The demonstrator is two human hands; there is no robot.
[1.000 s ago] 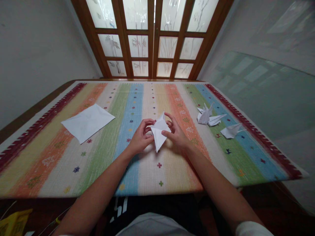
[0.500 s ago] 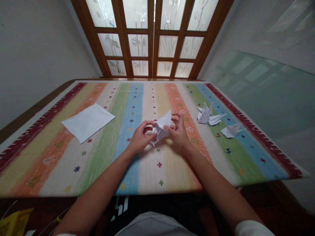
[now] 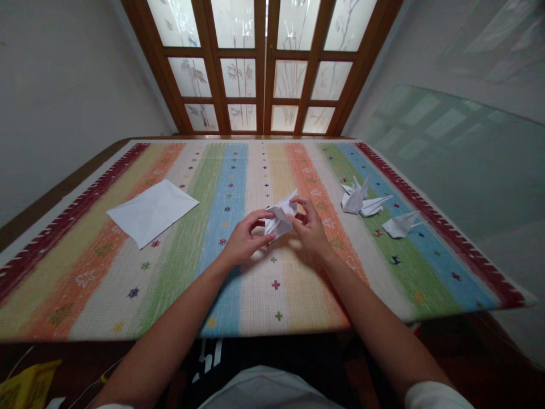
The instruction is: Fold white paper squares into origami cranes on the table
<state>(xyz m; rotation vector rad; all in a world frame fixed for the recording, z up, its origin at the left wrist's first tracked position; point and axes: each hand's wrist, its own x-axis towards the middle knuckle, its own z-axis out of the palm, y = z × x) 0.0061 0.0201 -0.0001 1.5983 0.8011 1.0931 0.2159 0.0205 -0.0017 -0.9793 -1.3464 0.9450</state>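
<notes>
Between my two hands is a partly folded piece of white origami paper, held just above the striped tablecloth. My left hand pinches its left side between thumb and fingers. On the other side, my right hand grips the right edge, with the thumb on the near face and fingertips at the upper corner. Creased flaps show in the middle of the paper; the fingers hide parts of its edges.
Several folded white paper cranes stand at the right, one crane in a cluster and another crane nearer me. A flat sheet of white paper lies at the left. Beyond the table are wooden doors with frosted panes.
The paper's upper right part has been bent, and its flaps now look more folded in the middle. My right fingers have shifted slightly onto the upper corner. Other papers have not moved.
</notes>
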